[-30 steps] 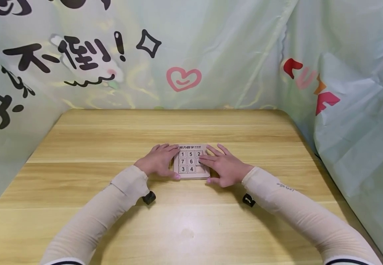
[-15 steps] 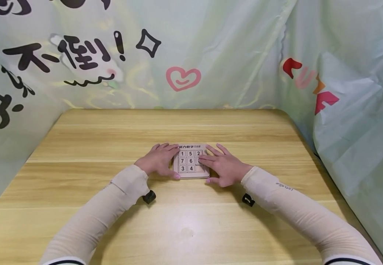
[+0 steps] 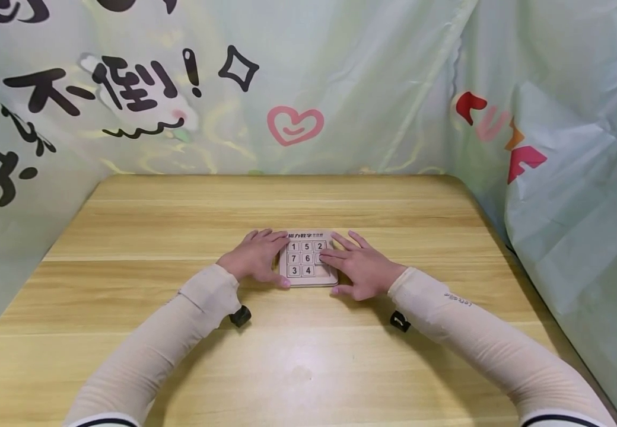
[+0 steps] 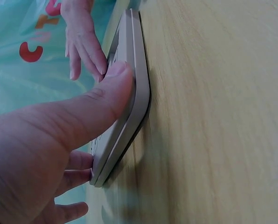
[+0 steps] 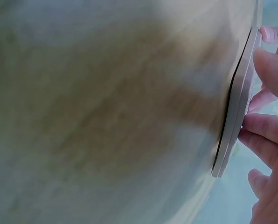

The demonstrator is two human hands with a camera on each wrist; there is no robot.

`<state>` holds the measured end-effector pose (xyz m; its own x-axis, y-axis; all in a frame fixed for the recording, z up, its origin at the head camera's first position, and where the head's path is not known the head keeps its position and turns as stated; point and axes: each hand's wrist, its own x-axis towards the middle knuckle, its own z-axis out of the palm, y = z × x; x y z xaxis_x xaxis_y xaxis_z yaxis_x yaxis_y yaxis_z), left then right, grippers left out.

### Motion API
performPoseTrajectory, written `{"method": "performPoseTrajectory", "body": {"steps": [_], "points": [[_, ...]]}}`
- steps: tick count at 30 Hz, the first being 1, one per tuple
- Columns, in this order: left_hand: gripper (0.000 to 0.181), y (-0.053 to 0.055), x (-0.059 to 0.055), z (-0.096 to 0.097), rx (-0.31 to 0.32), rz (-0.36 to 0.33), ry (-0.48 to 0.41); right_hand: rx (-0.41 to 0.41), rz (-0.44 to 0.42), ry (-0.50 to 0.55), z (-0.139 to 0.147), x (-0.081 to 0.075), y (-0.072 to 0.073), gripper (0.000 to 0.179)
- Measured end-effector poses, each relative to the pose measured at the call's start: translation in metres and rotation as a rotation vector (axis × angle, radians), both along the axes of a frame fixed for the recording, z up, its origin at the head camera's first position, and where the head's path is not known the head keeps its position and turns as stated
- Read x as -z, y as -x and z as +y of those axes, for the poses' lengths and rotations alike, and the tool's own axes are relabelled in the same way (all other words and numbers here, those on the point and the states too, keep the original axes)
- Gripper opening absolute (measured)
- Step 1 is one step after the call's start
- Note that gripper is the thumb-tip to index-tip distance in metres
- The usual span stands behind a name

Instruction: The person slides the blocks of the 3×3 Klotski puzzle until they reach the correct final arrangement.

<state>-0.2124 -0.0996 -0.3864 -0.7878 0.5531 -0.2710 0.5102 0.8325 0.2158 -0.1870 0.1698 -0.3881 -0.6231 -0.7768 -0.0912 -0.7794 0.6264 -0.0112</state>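
A pale sliding number puzzle (image 3: 308,283) lies flat on the wooden table. Its tiles read 1, 5, 2 on top, then 7, 6 and a partly covered tile (image 3: 317,261), then 3 and 4. The bottom right slot is bare. My left hand (image 3: 254,258) holds the puzzle's left side, thumb at the near corner and fingers towards the far one. From the right, my right hand (image 3: 364,270) rests extended fingertips on the covered tile, whose number is hidden. In the left wrist view, the left thumb (image 4: 99,102) presses the puzzle's edge (image 4: 138,65).
The wooden table (image 3: 298,356) extends around the puzzle on all sides. Behind it hangs a pale green printed curtain (image 3: 367,89) with black characters and a pink heart. A second curtain sheet (image 3: 581,207) drapes along the right edge. Black straps (image 3: 241,318) sit at both wrists.
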Motion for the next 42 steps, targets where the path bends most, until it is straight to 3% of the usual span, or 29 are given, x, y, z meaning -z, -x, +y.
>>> {"method": "performPoseTrajectory", "body": {"steps": [17,42], "points": [[0.106,0.001,-0.004,0.001,-0.004,-0.003,0.004,-0.017,0.010,0.013,0.001,0.000,-0.002,0.071],[0.106,-0.001,-0.002,0.000,-0.002,-0.007,-0.005,-0.077,-0.006,0.035,0.003,-0.002,-0.016,0.070]]}}
